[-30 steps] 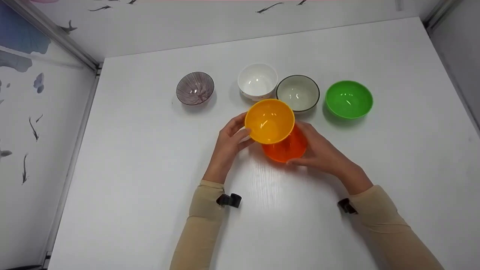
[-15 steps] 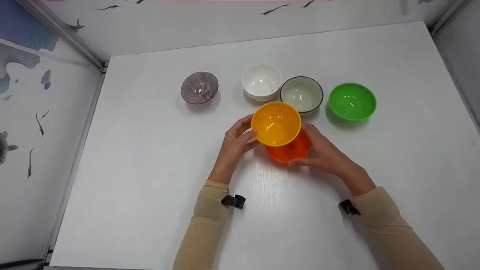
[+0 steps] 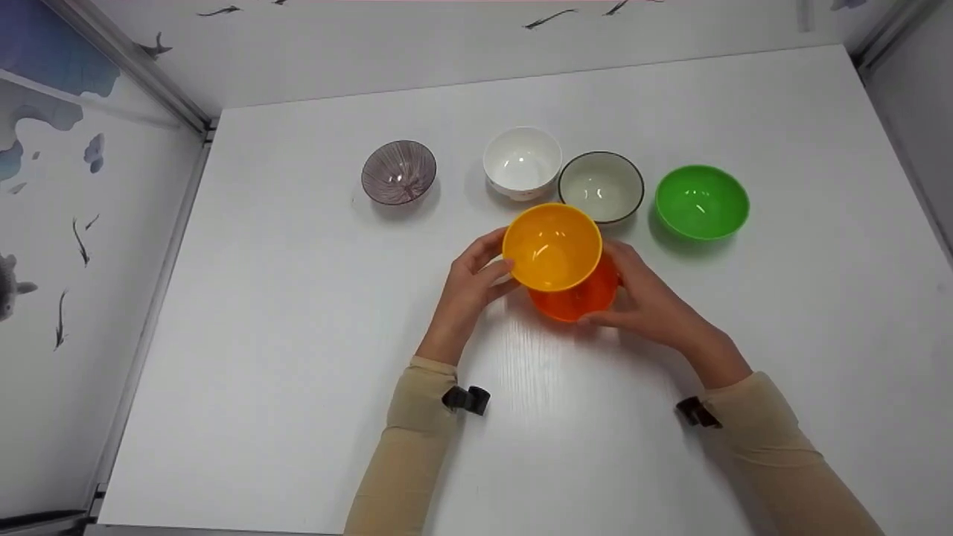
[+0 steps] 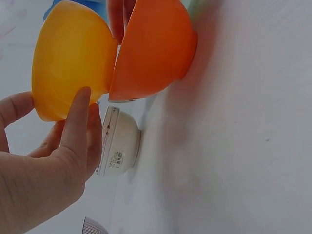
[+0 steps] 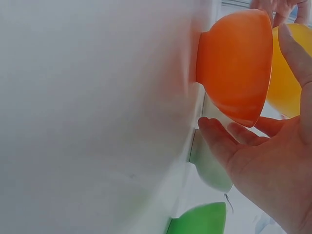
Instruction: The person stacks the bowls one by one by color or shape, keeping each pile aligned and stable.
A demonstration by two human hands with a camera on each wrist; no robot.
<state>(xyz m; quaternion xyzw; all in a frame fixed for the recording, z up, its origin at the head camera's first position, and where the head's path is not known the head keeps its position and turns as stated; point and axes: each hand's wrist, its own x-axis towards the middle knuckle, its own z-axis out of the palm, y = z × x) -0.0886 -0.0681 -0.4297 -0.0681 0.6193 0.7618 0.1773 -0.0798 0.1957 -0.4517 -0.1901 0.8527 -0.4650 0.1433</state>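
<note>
In the head view my left hand (image 3: pixel 469 286) grips a yellow bowl (image 3: pixel 552 247) at its left side, thumb near the rim. That bowl is raised, mouth up, and overlaps the back left of an orange bowl (image 3: pixel 572 305), hiding part of its inside. The orange bowl (image 5: pixel 236 63) stands with its foot on the table in the right wrist view. My right hand (image 3: pixel 648 301) curves round the orange bowl's right side, thumb toward the front and fingers behind. In the left wrist view the yellow bowl (image 4: pixel 70 58) is tilted close against the orange rim.
Behind the hands stand a white bowl (image 3: pixel 523 160), a pale bowl with a dark rim (image 3: pixel 601 186) and a green bowl (image 3: pixel 701 202). A purple streaked glass bowl (image 3: pixel 399 173) is to their left. Walls enclose the back and sides of the white table (image 3: pixel 283 335).
The head view has shifted slightly. The yellow bowl, in my left hand, has moved a little to the right over the orange bowl. My right hand stays round the orange bowl.
</note>
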